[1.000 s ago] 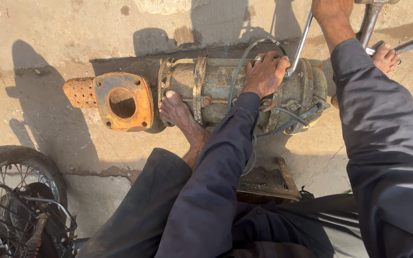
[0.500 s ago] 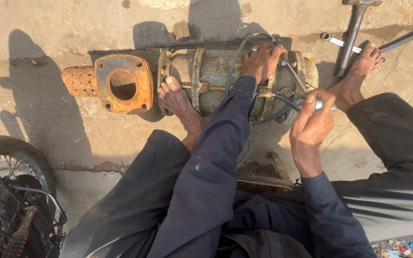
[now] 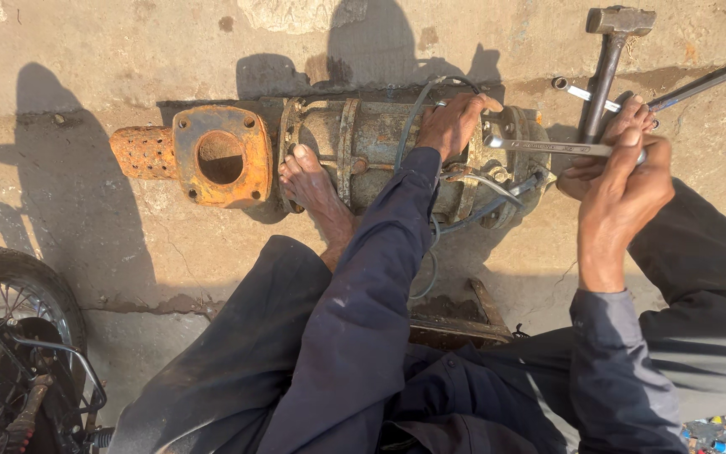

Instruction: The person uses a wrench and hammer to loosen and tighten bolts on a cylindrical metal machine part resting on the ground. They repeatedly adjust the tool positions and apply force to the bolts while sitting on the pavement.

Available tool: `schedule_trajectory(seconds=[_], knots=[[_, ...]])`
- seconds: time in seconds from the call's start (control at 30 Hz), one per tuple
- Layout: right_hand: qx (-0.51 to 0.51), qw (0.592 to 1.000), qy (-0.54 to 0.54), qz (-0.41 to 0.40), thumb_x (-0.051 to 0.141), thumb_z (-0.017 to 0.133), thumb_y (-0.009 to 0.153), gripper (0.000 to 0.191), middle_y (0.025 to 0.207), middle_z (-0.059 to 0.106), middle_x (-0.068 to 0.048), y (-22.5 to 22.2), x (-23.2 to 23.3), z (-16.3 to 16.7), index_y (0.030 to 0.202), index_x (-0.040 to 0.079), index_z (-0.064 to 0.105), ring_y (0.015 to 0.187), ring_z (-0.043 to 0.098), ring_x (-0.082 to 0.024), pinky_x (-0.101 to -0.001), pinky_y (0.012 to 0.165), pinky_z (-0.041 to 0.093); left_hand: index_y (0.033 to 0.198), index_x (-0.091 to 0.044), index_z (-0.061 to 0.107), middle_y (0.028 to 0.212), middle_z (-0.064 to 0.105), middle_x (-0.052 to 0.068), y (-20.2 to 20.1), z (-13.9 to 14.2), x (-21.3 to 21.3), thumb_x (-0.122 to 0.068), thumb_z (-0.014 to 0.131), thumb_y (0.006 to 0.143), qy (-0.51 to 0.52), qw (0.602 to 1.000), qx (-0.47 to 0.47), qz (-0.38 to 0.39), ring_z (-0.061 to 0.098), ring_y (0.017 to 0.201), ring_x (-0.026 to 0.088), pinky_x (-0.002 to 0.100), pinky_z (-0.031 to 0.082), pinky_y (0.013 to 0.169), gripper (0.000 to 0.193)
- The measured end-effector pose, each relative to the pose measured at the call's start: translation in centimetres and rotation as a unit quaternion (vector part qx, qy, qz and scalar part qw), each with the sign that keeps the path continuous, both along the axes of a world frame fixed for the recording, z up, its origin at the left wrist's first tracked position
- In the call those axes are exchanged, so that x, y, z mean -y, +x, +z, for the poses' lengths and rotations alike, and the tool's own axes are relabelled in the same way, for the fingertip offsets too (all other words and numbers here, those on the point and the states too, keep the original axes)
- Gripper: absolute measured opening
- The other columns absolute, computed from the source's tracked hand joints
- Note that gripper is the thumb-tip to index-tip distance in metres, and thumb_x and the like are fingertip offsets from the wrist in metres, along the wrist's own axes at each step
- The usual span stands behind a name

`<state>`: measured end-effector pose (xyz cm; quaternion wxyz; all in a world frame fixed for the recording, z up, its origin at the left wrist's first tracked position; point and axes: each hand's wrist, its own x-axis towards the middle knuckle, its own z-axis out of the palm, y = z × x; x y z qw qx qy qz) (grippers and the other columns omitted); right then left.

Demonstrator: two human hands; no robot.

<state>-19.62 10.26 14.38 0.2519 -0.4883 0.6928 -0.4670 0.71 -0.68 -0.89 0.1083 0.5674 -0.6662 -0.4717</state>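
Wheel (image 3: 6, 294): spoked, with tyre, at the lower left edge, well apart from the work.
Flange (image 3: 222, 155): orange, square, round hole in the middle, perforated tube on its left side, joined to the pump.
Pump (image 3: 363, 143): grey, rusted, lying on its side on the concrete ground (image 3: 128, 50).
Foot (image 3: 313, 185): bare, pressed against the pump just beside the flange.
Left hand (image 3: 454, 122): palm down on top of the pump, fingers spread over the casing.
Spanner (image 3: 548, 147): silver, its head at the pump's right end.
Right hand (image 3: 628, 181): fingers wrapped tight round the spanner's handle.
Hammer (image 3: 611, 59): lying on the ground behind the right hand.
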Motion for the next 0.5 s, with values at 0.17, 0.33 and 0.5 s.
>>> schedule_trajectory(seconds=[0.17,0.33,0.5], knots=[[-0.144,0.985,0.057,0.073,0.018,0.045,0.125,0.042,0.068,0.06,-0.009,-4.5,11.6,-4.9,0.095,-0.003,0.066,0.051,0.06,-0.014,-0.029,0.04,0.048,0.107,-0.036,0.079,0.139,0.064,-0.004,-0.1,-0.1,-0.1,-0.042,0.019,0.104,0.03,0.999,-0.002,0.019,0.053,0.137,0.024,0.05,0.023,0.122,0.06],[-0.175,0.951,0.215,0.136,0.029,0.05,0.127,0.051,0.061,0.059,-0.008,-5.1,20.4,-10.6,0.089,-0.002,0.065,0.049,0.061,-0.014,-0.027,0.041,0.05,0.105,-0.036,0.079,0.142,0.059,-0.004,-0.3,-0.7,-0.4,-0.042,0.024,0.099,-0.041,0.999,0.011,-0.008,0.046,0.139,0.033,0.054,0.021,0.117,0.056],[-0.123,0.943,0.267,0.153,0.028,0.051,0.122,0.042,0.061,0.059,-0.008,-2.8,23.9,-13.2,0.094,0.0,0.064,0.05,0.06,-0.013,-0.0271,0.042,0.047,0.109,-0.033,0.078,0.144,0.058,-0.003,-0.5,-0.5,-0.3,-0.043,0.026,0.098,0.014,1.0,0.018,0.0,0.048,0.138,0.03,0.055,0.021,0.118,0.054]])
